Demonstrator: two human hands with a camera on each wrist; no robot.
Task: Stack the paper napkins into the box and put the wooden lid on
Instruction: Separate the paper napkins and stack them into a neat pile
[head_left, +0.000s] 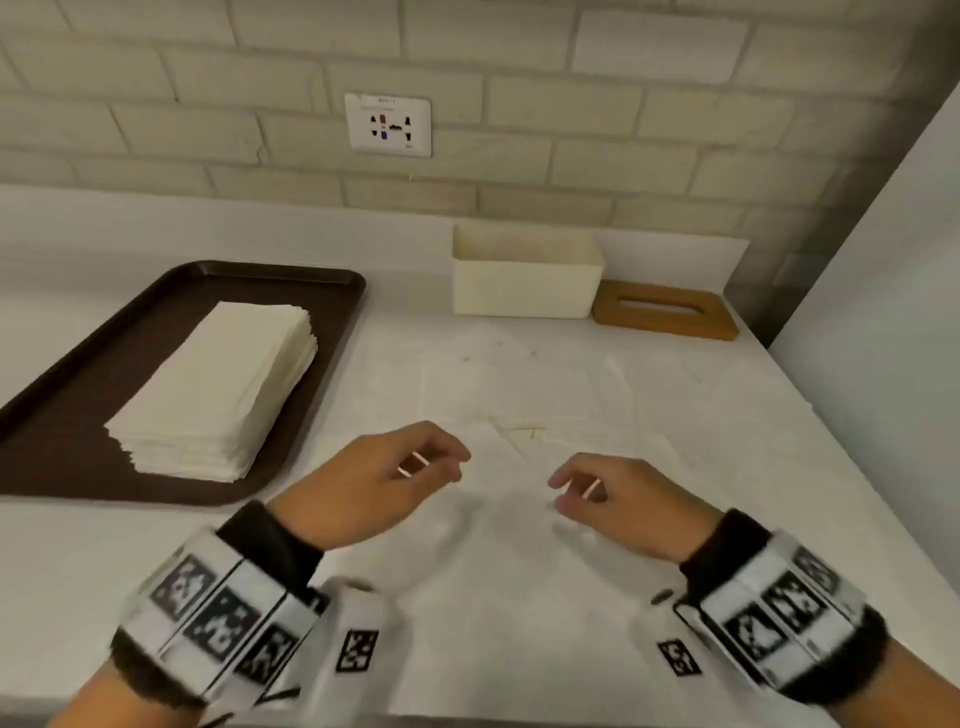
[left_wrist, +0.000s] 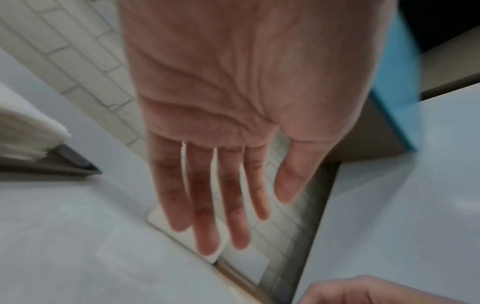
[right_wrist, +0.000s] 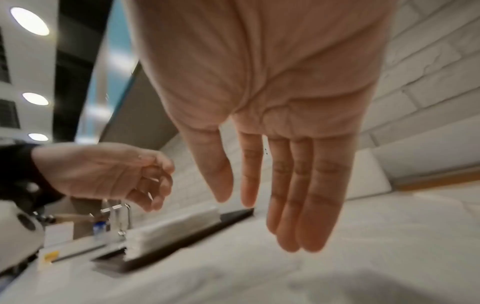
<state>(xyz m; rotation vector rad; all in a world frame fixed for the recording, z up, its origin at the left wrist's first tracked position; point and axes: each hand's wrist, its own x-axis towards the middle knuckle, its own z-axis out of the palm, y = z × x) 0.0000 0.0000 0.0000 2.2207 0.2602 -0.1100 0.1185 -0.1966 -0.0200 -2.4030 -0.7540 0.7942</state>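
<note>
A thick stack of white paper napkins (head_left: 218, 389) lies on a dark brown tray (head_left: 62, 447) at the left. The open white box (head_left: 524, 280) stands against the back wall, and the wooden lid (head_left: 665, 312) with its slot lies flat right beside it. My left hand (head_left: 441, 465) and right hand (head_left: 566, 493) hover side by side over the counter's middle, loosely curled and holding nothing. The wrist views show both palms bare: left hand (left_wrist: 244, 222), right hand (right_wrist: 272, 205). The napkins (right_wrist: 176, 230) and box (right_wrist: 369, 174) lie well beyond the fingers.
The white counter (head_left: 675, 441) ends at a grey panel (head_left: 883, 312) on the right and a brick wall with a socket (head_left: 388, 124) behind. Faint flat sheets lie on the counter ahead of the hands.
</note>
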